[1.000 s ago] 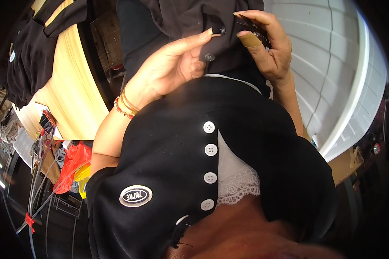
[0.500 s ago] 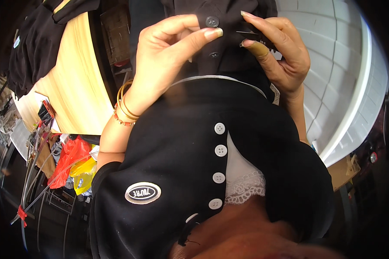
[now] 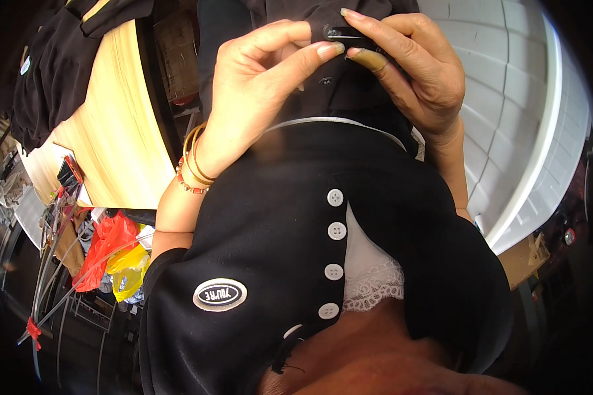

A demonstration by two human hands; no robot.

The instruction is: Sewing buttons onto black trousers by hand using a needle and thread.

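Observation:
I hold a black garment (image 3: 349,79) up in front of my chest. My left hand (image 3: 263,85), with bangles at the wrist, pinches the fabric near a small dark button (image 3: 324,81). My right hand (image 3: 412,72) grips the garment's top edge, thumb and fingers closed around a dark buttonhole strip (image 3: 342,31). The two hands' fingertips almost touch. Below them is my own black top (image 3: 296,263) with several white buttons and an oval patch.
A pale wooden table (image 3: 112,131) runs along the left, with black garments (image 3: 46,72) piled on its far end. Red and yellow plastic bags (image 3: 115,253) and wire racks lie at the lower left. A white ribbed curved surface (image 3: 520,118) is on the right.
Both hands have drawn closer together on the garment. My left hand went from spread fingers to a pinch, and the garment has come nearer to me.

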